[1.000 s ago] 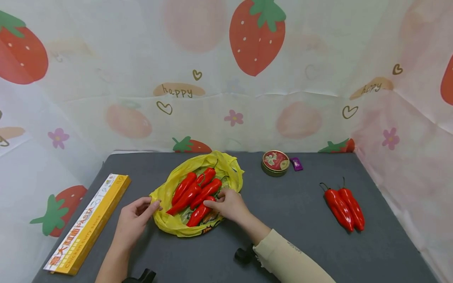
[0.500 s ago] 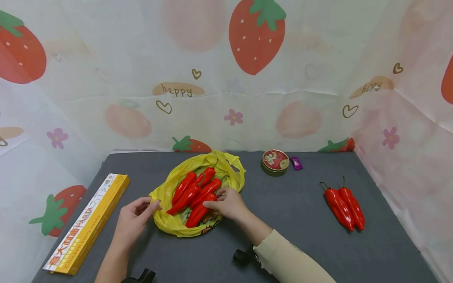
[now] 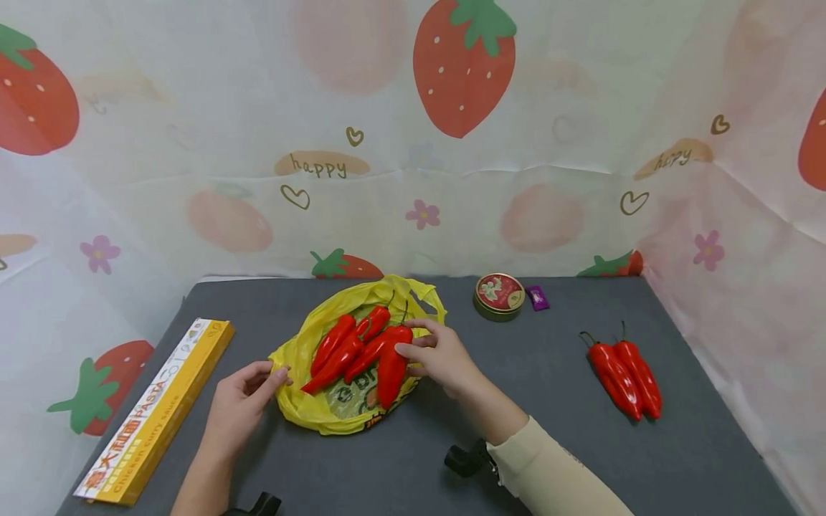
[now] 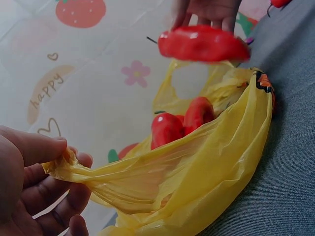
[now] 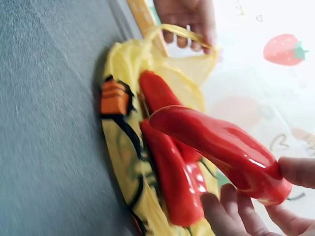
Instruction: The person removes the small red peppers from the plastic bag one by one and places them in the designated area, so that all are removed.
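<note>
Red peppers (image 3: 333, 364) lie in a yellow bag (image 3: 312, 416), one more held over it. Backdrop (image 3: 258, 107): pale cloth, strawberry print, "happy" lettering, spans behind. Bench (image 3: 548, 358): dark grey, in front of it. Bag: thin plastic on bench, left of centre, mouth open, at least four peppers visible inside, slantwise and close together, printed patch beside them. Pasta box (image 3: 155, 412): long, yellow and white, lies slanted at left, apart from bag. Left hand (image 3: 245, 394): at bag's left edge, grip narrow, thumb and fingers pinching a fold of plastic. Right hand (image 3: 445, 358): pale sleeve (image 3: 555, 473), over bag's right side, grip holding one pepper, thumb and fingers at its stem end. Pepper pair (image 3: 624, 380): on bench at right, side by side, stems pointing away from the person. Held pepper (image 3: 391, 376): tip toward the near side in head view; left wrist view shows it above the bagged ones, apart from them. Round tin (image 3: 500, 295): red lid, at back of bench, right of bag. Purple packet (image 3: 537, 298): just beside tin, on its right; print too small to read.
</note>
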A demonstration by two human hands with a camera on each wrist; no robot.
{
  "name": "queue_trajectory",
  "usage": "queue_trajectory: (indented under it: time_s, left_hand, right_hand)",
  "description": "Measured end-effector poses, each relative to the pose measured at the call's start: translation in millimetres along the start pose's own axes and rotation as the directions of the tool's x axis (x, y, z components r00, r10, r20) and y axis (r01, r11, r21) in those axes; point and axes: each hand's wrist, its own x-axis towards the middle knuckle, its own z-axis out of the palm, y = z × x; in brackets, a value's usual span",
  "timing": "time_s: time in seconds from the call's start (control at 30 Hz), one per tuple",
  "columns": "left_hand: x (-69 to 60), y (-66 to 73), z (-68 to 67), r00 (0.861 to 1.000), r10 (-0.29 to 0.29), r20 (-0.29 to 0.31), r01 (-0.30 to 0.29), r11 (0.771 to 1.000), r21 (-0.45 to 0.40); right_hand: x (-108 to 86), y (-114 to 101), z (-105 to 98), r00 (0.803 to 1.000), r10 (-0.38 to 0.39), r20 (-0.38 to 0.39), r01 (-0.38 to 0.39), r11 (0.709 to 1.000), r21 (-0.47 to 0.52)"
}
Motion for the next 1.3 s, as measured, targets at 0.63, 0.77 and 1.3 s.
queue_trajectory:
  time_s: [0.63, 0.77, 1.3]
  left_hand:
    - [-1.6, 0.2, 0.6, 1.0, 0.016, -0.011, -0.016, 1.0, -0.008]
    - [-1.0, 0.6, 0.6, 1.0, 0.014, -0.003, -0.014, 1.0, -0.018]
    - [1.5, -0.6, 2.5, 1.0, 0.004, -0.002, -0.004, 1.0, -0.001]
  right_hand:
    - [-30.2, -9, -81, 0.988, -0.026, -0.152, -0.002, 0.983, -0.183]
    - [-40.3, -7, -104, 0.985, -0.026, -0.172, -0.012, 0.976, -0.218]
    - [-77.8, 13, -184, 0.967, -0.017, -0.254, -0.077, 0.931, -0.356]
